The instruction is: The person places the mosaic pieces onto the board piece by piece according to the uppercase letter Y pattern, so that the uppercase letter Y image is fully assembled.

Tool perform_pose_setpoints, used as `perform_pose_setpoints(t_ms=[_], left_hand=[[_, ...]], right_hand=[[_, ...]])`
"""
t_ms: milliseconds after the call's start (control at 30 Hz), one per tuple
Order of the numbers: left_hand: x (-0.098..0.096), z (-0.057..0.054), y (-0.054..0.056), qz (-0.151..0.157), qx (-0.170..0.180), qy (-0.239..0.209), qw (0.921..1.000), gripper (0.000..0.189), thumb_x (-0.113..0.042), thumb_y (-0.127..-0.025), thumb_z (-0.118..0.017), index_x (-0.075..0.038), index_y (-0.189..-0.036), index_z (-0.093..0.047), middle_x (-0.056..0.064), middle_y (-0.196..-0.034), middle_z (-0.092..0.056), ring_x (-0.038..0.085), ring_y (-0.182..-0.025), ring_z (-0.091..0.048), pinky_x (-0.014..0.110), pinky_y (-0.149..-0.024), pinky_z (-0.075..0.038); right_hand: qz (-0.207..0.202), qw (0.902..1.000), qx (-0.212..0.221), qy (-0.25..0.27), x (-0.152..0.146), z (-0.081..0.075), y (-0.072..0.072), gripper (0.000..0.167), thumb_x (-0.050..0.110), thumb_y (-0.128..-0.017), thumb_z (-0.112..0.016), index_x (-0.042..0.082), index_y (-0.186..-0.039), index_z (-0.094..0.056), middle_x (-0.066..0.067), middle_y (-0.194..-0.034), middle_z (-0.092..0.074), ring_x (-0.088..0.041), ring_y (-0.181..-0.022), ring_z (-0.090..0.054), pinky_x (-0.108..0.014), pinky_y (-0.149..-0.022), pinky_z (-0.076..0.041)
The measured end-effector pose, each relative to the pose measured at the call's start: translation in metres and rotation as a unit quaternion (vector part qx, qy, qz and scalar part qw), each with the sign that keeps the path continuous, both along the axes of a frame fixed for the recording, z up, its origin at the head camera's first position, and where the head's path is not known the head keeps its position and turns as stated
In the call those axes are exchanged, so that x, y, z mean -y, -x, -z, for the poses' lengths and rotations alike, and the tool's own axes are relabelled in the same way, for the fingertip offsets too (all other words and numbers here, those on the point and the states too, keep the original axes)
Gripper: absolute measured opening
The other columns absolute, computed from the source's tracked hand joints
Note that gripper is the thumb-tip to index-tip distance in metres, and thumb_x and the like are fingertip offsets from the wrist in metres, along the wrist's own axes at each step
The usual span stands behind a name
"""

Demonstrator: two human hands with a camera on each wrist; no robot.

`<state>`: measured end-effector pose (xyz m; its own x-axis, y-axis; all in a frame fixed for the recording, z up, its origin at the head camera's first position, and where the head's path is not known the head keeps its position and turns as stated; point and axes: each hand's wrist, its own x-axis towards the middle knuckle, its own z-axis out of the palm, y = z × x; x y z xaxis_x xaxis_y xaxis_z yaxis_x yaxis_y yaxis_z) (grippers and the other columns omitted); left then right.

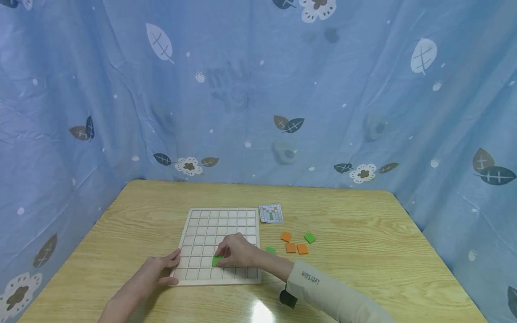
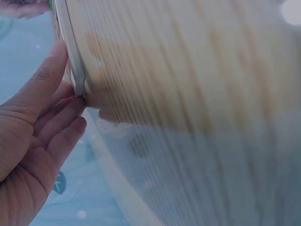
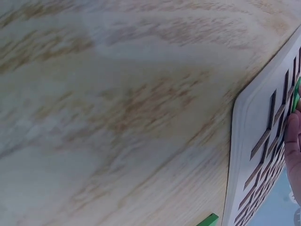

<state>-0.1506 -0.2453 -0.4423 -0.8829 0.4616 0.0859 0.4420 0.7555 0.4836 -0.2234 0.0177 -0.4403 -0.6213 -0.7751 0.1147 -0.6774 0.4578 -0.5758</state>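
A pale board (image 1: 208, 221) with a grid of square cells lies on the wooden table. My right hand (image 1: 239, 252) reaches over its lower middle and pinches a green square tile (image 1: 216, 261) at one of the cells. In the right wrist view the fingertips and the green tile (image 3: 296, 96) show at the right edge, low against the grid. At the board's near left corner, my left hand (image 1: 155, 270) grips the edge. The left wrist view shows the thumb and fingers of that hand (image 2: 40, 117) on either side of the corner.
Right of the board lie several loose orange tiles (image 1: 291, 247) and green tiles (image 1: 309, 237). A small card (image 1: 271, 213) printed with a coloured grid pattern sits by the board's far right corner. A blue patterned curtain (image 1: 242, 89) hangs behind the table (image 1: 343, 278).
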Motion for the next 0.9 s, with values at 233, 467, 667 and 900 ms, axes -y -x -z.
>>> perform_pose_setpoints(t_ms=[233,467,667,900], left_hand=[[0.002,0.003,0.001,0.011,-0.019,0.007,0.9997,0.063,-0.02,-0.069,-0.078,0.019,-0.114,-0.058,0.035,-0.128,-0.05,0.051,-0.107,-0.055,0.055,-0.088,-0.047],[0.002,0.003,0.001,0.013,-0.022,0.009,0.9996,0.062,-0.02,-0.069,-0.078,0.019,-0.113,-0.058,0.035,-0.128,-0.05,0.05,-0.107,-0.056,0.054,-0.087,-0.048],[0.001,0.002,0.001,0.013,-0.023,0.003,0.9996,0.062,-0.019,-0.069,-0.078,0.019,-0.114,-0.058,0.034,-0.128,-0.049,0.051,-0.108,-0.055,0.054,-0.088,-0.048],[0.001,0.001,-0.001,0.014,-0.035,0.002,0.9993,0.06,-0.018,-0.068,-0.079,0.018,-0.113,-0.059,0.033,-0.127,-0.051,0.05,-0.107,-0.056,0.054,-0.088,-0.048]], right_hand=[[0.004,1.0,0.001,0.008,0.001,0.004,-0.001,0.019,0.013,-0.076,-0.082,0.006,-0.092,-0.075,0.003,-0.081,-0.068,0.005,-0.068,-0.054,-0.005,-0.062,-0.045],[0.014,0.9994,0.006,0.03,-0.004,0.008,-0.002,0.021,0.013,-0.075,-0.082,0.005,-0.093,-0.075,0.002,-0.082,-0.066,0.002,-0.072,-0.055,-0.007,-0.064,-0.046],[0.027,0.9985,0.006,0.047,-0.009,0.009,-0.003,0.021,0.014,-0.074,-0.083,0.004,-0.091,-0.075,0.0,-0.081,-0.064,-0.001,-0.072,-0.054,-0.008,-0.064,-0.046],[0.035,0.9955,0.022,0.085,-0.025,0.008,-0.002,0.013,0.009,-0.078,-0.08,0.003,-0.088,-0.074,-0.005,-0.081,-0.065,-0.006,-0.072,-0.057,-0.011,-0.064,-0.048]])
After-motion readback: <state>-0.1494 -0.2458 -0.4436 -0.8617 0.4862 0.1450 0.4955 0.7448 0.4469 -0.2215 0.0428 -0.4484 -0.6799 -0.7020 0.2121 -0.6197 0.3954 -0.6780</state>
